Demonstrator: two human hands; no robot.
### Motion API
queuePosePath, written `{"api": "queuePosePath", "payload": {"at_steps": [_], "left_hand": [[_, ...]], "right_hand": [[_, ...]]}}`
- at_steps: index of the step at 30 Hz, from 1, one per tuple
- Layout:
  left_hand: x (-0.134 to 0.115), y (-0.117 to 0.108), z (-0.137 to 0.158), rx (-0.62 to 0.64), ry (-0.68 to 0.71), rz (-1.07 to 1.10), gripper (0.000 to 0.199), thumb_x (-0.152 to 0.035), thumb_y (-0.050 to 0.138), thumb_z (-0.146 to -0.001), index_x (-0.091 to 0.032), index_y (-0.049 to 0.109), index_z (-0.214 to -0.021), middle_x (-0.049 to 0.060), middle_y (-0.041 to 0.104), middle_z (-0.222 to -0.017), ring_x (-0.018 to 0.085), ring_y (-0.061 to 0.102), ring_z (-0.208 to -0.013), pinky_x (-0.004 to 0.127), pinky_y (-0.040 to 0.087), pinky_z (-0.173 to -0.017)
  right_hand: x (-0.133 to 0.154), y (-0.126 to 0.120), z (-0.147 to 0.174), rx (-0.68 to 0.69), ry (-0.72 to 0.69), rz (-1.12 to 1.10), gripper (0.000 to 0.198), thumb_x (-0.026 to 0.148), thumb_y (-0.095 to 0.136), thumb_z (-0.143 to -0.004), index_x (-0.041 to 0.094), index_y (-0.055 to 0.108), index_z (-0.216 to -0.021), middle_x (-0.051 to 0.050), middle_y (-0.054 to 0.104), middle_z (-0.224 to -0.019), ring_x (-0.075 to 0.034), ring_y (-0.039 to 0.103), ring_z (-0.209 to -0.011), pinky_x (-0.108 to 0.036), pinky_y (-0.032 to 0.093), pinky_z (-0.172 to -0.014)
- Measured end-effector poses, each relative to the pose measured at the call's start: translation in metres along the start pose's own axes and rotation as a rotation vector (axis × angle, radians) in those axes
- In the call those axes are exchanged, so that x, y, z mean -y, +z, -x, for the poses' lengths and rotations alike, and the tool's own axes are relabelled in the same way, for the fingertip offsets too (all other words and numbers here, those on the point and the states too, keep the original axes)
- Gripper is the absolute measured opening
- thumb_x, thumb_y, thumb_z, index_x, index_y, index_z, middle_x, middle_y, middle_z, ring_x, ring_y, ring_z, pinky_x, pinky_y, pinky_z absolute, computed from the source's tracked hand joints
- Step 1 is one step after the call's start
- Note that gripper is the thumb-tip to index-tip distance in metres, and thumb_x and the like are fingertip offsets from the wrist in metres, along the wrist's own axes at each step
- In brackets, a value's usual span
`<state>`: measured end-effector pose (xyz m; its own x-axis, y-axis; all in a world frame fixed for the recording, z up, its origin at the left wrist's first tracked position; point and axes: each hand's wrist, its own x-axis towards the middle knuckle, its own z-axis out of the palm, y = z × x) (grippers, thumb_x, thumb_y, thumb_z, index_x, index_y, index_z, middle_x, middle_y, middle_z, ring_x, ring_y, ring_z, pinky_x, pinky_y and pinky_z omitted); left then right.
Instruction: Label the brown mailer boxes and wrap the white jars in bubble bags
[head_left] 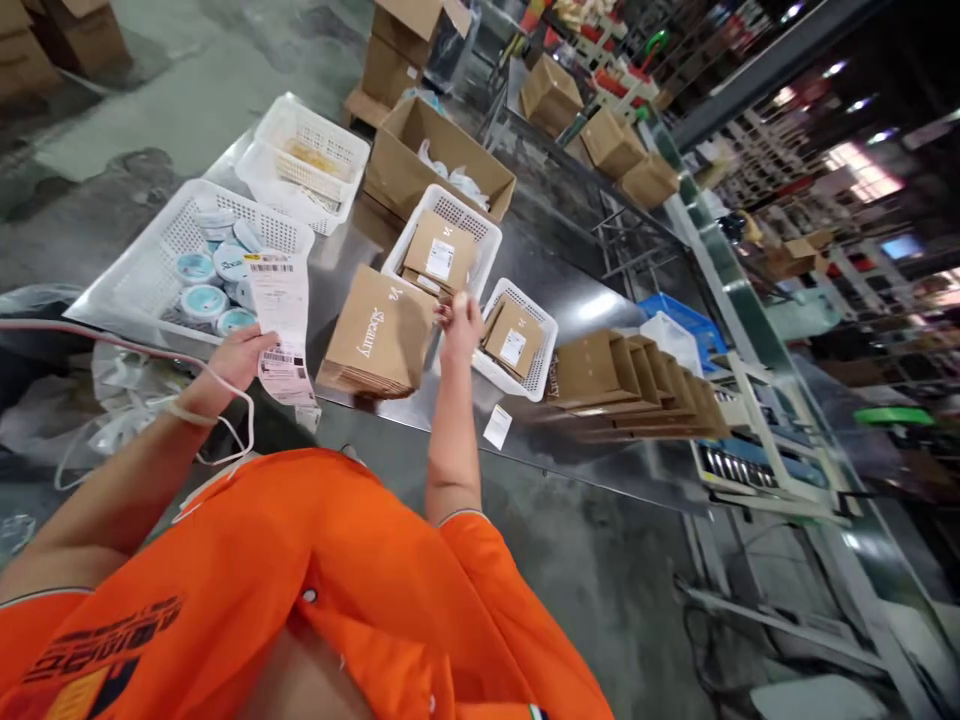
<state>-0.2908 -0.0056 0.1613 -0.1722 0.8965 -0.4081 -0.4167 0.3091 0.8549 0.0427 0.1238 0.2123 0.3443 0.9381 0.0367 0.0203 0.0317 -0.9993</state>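
My left hand (241,358) pinches a long strip of printed shipping labels (283,310), which hangs over the table's front edge. My right hand (459,322) is over the table between a stack of flattened cardboard boxes (381,335) and a white basket (487,245) holding a labelled carton (441,250). Its fingers are curled together; whether anything is in them is hidden. Just right of that hand, a smaller white basket (549,345) holds another labelled carton (516,335). Round blue-and-white tubs (204,302) fill part of a large white basket (161,240) by my left hand.
A further white basket (341,150) and an open carton (405,150) stand along the far side. Several open boxes (592,370) are lined up to the right on the metal table (600,300). A white slip (497,427) lies at the front edge. A pale cable (251,420) hangs by my left forearm.
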Motion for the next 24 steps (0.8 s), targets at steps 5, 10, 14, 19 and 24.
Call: {"api": "queuePosePath", "payload": {"at_steps": [5, 10, 14, 19, 24], "left_hand": [[0.031, -0.006, -0.006, -0.041, -0.049, -0.108, 0.053, -0.050, 0.106, -0.058, -0.019, 0.077, -0.089, 0.004, 0.087, -0.087, 0.033, 0.080, -0.106, 0.050, 0.062, -0.106], [0.045, 0.001, -0.001, -0.140, -0.009, -0.105, 0.059, -0.057, 0.108, -0.053, -0.019, 0.077, -0.086, 0.005, 0.085, -0.082, 0.036, 0.078, -0.107, 0.050, 0.061, -0.103], [0.027, 0.004, 0.001, -0.166, 0.059, -0.080, 0.062, -0.059, 0.108, -0.052, -0.018, 0.079, -0.089, 0.009, 0.088, -0.092, 0.035, 0.080, -0.106, 0.049, 0.063, -0.104], [-0.024, 0.010, 0.025, -0.129, 0.176, -0.044, 0.071, -0.063, 0.110, -0.054, -0.015, 0.083, -0.100, 0.012, 0.089, -0.102, 0.036, 0.083, -0.105, 0.051, 0.069, -0.099], [-0.093, 0.011, 0.085, -0.100, 0.273, -0.049, 0.069, -0.055, 0.111, -0.066, -0.012, 0.085, -0.112, 0.009, 0.086, -0.100, 0.037, 0.086, -0.109, 0.052, 0.075, -0.099]], "right_hand": [[-0.059, -0.067, 0.036, -0.245, 0.378, 0.081, 0.037, 0.056, 0.079, -0.093, 0.023, 0.064, -0.088, 0.004, 0.069, -0.069, -0.013, 0.066, -0.061, -0.020, 0.042, -0.056], [-0.092, -0.082, 0.075, -0.181, 0.485, 0.124, 0.043, 0.060, 0.081, -0.090, 0.024, 0.060, -0.079, 0.005, 0.064, -0.060, -0.012, 0.061, -0.053, -0.021, 0.044, -0.055], [-0.099, -0.090, 0.113, 0.105, 0.497, 0.260, 0.051, 0.060, 0.087, -0.088, 0.025, 0.055, -0.068, 0.006, 0.057, -0.052, -0.013, 0.054, -0.046, -0.024, 0.044, -0.051], [-0.089, -0.063, 0.166, 0.944, 0.478, 0.263, 0.036, 0.051, 0.097, -0.078, 0.021, 0.080, -0.088, 0.001, 0.073, -0.065, -0.018, 0.070, -0.059, -0.029, 0.059, -0.065], [-0.086, 0.046, 0.176, 0.969, 0.468, 0.262, 0.072, 0.039, 0.106, -0.071, 0.027, 0.078, -0.136, 0.009, 0.072, -0.071, -0.016, 0.071, -0.064, -0.026, 0.056, -0.065]]}}
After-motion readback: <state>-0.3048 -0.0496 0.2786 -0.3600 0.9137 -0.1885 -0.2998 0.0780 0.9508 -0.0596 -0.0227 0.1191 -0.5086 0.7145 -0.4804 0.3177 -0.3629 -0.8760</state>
